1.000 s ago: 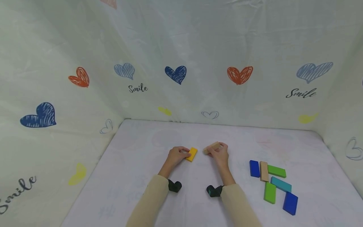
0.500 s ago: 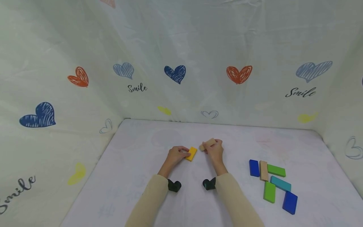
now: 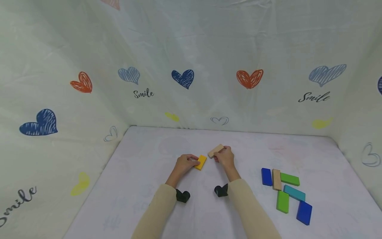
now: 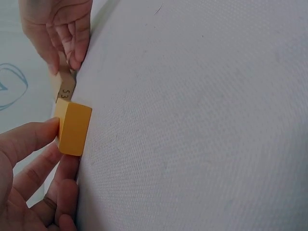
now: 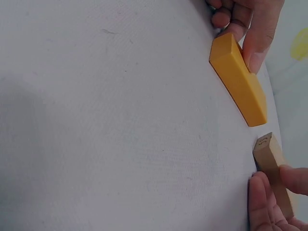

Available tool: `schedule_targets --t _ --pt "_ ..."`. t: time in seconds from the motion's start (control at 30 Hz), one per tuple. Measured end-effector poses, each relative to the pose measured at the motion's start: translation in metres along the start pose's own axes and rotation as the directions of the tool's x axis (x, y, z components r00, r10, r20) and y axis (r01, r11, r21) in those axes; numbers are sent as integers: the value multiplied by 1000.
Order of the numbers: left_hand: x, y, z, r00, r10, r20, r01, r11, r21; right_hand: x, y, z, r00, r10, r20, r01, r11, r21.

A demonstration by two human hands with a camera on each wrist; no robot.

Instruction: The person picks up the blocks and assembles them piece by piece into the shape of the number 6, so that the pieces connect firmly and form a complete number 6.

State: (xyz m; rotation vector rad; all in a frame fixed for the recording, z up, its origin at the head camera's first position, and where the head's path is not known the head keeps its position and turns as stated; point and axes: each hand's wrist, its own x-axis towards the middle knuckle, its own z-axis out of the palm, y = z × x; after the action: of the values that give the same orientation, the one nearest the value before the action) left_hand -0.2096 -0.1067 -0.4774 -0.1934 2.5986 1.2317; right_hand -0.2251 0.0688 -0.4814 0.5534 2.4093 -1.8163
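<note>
Fingers and thumb of the left hand [image 3: 185,163] are clamped on a yellow rectangular block [image 3: 201,162]; those of the right hand [image 3: 226,158] pinch a bare-wood rectangular block [image 3: 215,150]. Nearest, toward the right edge of the white surface [image 3: 143,159], lie two flat blue blocks [image 3: 304,212], two flat green blocks [image 3: 282,201], a flat teal block [image 3: 294,193] and a tan wooden block [image 3: 276,179]. Yellow block: farther back, near mid-width. Bare-wood block: beside it, apart, closer to the back edge. Beyond that edge stands a white heart-printed sheet [image 3: 203,103].
</note>
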Motion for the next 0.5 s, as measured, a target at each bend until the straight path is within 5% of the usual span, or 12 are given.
schedule_targets --t 0.5 --pt "1 -2 0 999 39 -12 -39 999 27 3 2 12 998 -48 -37 37 969 -246"
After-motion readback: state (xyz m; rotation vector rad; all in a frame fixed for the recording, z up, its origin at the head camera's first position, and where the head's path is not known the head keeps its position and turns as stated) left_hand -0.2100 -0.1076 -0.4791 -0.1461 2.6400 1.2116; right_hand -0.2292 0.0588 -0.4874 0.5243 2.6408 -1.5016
